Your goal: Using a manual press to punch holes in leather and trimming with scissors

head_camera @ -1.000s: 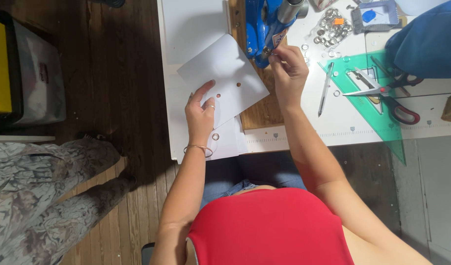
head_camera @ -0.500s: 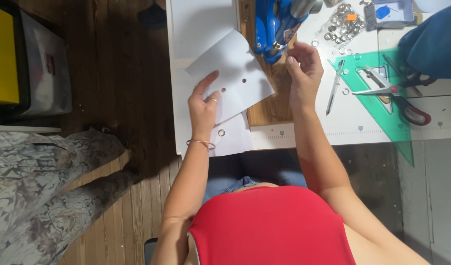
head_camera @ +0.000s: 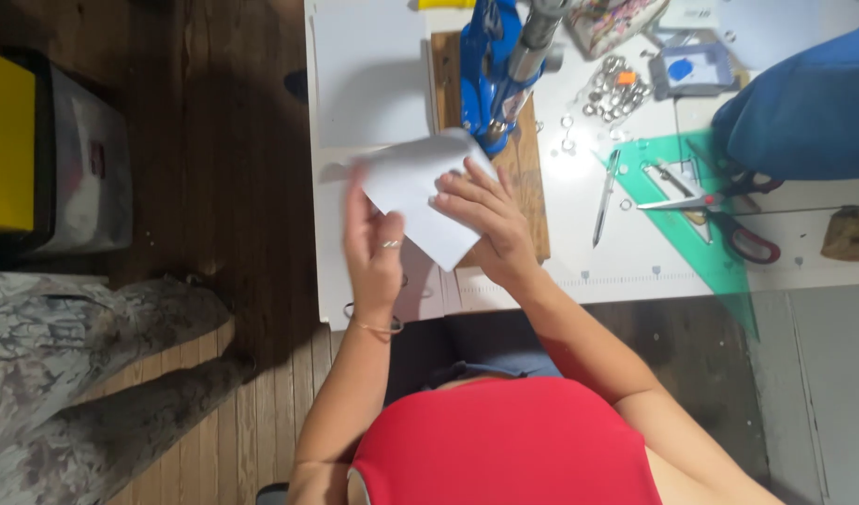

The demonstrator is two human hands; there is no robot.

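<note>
Under the person's arms stands a big white work table, with dark wood floor to its left. Far left of the table sits a grey plastic box with a yellow lid. On the table's right end lies a blue cloth bag. Near the bag lies a green see-through plastic triangle ruler, and scissors with red and black handles lie on it. At the table's far edge stands a blue metal hand press on a brown wooden board. Just in front of the press is a white sheet of paper. The left hand pinches the paper's left side, a bit blurred. The right hand lies flat on the paper with fingers spread. Small silver metal rings lie in a heap right of the press.
</note>
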